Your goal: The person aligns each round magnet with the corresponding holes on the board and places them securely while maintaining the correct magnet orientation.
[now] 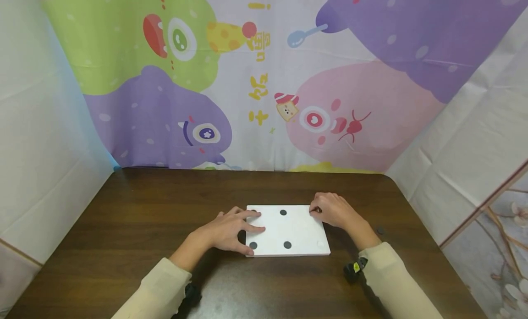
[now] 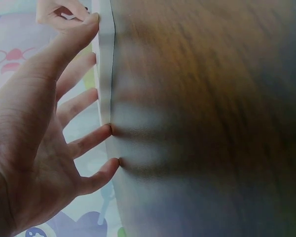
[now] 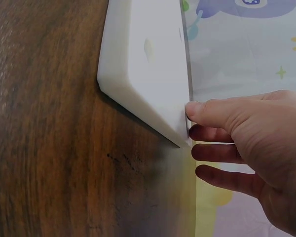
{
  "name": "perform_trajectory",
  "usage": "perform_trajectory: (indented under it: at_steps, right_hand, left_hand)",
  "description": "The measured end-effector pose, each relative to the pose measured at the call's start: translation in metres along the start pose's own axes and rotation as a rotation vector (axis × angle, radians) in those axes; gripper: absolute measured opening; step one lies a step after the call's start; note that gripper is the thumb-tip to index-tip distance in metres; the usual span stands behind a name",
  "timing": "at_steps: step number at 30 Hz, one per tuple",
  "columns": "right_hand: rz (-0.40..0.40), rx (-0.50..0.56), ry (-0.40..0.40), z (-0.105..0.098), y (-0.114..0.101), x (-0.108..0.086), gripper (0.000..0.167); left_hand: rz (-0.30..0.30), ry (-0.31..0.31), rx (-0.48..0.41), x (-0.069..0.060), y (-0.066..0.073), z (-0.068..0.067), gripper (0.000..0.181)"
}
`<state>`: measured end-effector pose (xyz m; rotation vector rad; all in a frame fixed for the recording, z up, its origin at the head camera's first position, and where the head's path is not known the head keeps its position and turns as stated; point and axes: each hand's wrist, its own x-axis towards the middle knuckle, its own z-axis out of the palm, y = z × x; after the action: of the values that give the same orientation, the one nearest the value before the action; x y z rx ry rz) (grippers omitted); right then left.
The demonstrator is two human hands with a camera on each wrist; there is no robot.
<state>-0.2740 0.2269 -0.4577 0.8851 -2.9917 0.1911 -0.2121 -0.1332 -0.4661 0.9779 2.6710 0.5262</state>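
Note:
A white rectangular board (image 1: pixel 303 229) lies flat on the table, with several dark round discs on its face. One disc (image 1: pixel 287 244) is near its front edge, another disc (image 1: pixel 283 212) near the back. A pale circle (image 1: pixel 320 244) marks the front right corner. My left hand (image 1: pixel 227 229) rests on the board's left end, fingers spread, thumb at the near corner. At the back right corner, my right hand (image 1: pixel 332 210) pinches a small dark disc between thumb and forefinger, mostly hidden by the fingers. The right wrist view shows the thumb (image 3: pixel 197 111) against the board's corner.
A loose dark disc (image 1: pixel 380 230) lies on the brown wooden table (image 1: pixel 144 209), right of my right forearm. A cartoon-printed cloth (image 1: pixel 264 149) hangs behind the table's back edge. Pale cloth walls (image 1: pixel 474 140) stand at both sides.

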Motion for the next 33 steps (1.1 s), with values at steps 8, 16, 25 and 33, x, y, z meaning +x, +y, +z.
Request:
perform_trajectory:
  at_steps: [8, 16, 25, 33]
  right_hand:
    - [-0.008, -0.001, 0.005, -0.002, 0.0, -0.001, 0.007]
    - [-0.003, 0.01, -0.002, -0.006, 0.001, 0.0, 0.006]
    - [0.0, 0.047, 0.041, -0.012, 0.003, -0.001, 0.007]
    - [0.033, 0.087, 0.062, -0.017, 0.014, -0.005, 0.009]
  left_hand:
    - [0.0, 0.002, -0.002, 0.0, -0.001, 0.001, 0.074]
    - [0.002, 0.002, 0.0, 0.0, -0.002, 0.001, 0.075]
    - [0.002, 0.007, -0.001, 0.0, -0.003, 0.001, 0.074]
    - [0.009, 0.006, -0.007, 0.0, -0.002, 0.001, 0.074]
